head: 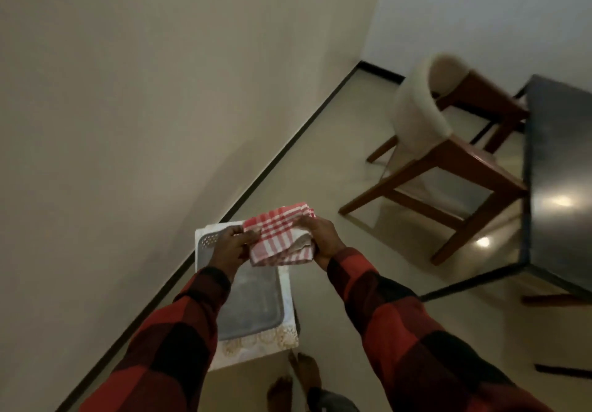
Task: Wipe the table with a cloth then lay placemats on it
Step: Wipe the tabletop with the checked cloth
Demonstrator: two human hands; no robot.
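Pinching a folded red-and-white checked cloth [280,235] between them, the left hand [231,246] and right hand [323,240] close their grip above grey placemats [248,302], with open floor [336,299] before the dark glossy desk [559,184] edge.

Red-checked cloth [281,235], folded, between hands [323,238]

A wooden chair [448,155] with a cream padded back stands on the glossy floor [336,171] (black skirting [256,181] lines the wall).
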